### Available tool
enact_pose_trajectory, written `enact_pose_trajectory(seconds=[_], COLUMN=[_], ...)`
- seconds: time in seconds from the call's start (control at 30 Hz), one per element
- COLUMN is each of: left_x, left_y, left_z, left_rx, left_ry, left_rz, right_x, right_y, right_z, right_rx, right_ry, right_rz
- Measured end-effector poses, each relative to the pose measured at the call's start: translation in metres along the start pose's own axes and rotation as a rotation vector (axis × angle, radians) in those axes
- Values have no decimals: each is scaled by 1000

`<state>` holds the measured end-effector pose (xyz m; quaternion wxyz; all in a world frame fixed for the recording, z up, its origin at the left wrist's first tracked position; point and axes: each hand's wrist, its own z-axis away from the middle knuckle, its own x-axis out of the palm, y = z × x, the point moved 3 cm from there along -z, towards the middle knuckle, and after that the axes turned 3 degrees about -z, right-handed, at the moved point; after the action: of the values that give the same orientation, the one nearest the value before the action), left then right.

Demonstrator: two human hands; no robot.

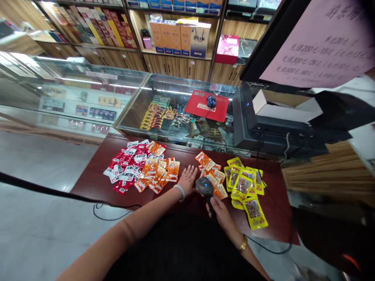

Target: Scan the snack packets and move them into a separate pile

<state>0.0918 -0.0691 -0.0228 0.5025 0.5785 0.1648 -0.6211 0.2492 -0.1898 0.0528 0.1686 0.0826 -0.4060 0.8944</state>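
My left hand [187, 180] lies with its fingers stretched out over the dark red table, between two groups of orange snack packets. My right hand [220, 210] is wrapped round the handle of a black barcode scanner [205, 186] with a blue light on its head. The scanner partly covers the smaller group of orange packets [205, 160]. To the left of my left hand lies a larger group of orange packets [150, 168], overlapping a heap of red and white packets [125, 157]. Yellow packets [242, 186] with clear windows are piled to the right of the scanner.
Behind the table [90, 177] stands a glass display counter [131, 113] with a red mouse pad [193, 103] and a mouse [211, 101] on top. A cash drawer [263, 132] with a white box [278, 109] stands right. Black cables cross the table's right side.
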Motion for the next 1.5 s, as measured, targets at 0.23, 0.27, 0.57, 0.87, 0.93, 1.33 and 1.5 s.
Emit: enact_pose_trajectory(seconds=[0.23,0.27,0.57,0.87,0.93,1.33,1.5], left_x=[-54,-55,-30,-13,-16,-48,-89], left_y=[-81,-85,-74,-37,-36,-43,-108], left_z=[51,52,35,30,29,-1,-5], left_rx=[-750,-758,-575,-467,-437,-319,-611], left_ry=[192,169,-4,53,72,112,85], left_rz=[-173,-178,232,555,550,222,-206], right_x=[5,6,12,14,15,16,23], right_y=[4,4,3,-15,-15,-10,-9], right_z=[-4,-6,-12,-16,-18,-22,-24], right_rx=[-8,-10,-74,-88,-98,-72,-77], right_ry=[-58,-62,-128,-86,-106,-94,-114], right_rz=[71,75,135,80,74,80,81])
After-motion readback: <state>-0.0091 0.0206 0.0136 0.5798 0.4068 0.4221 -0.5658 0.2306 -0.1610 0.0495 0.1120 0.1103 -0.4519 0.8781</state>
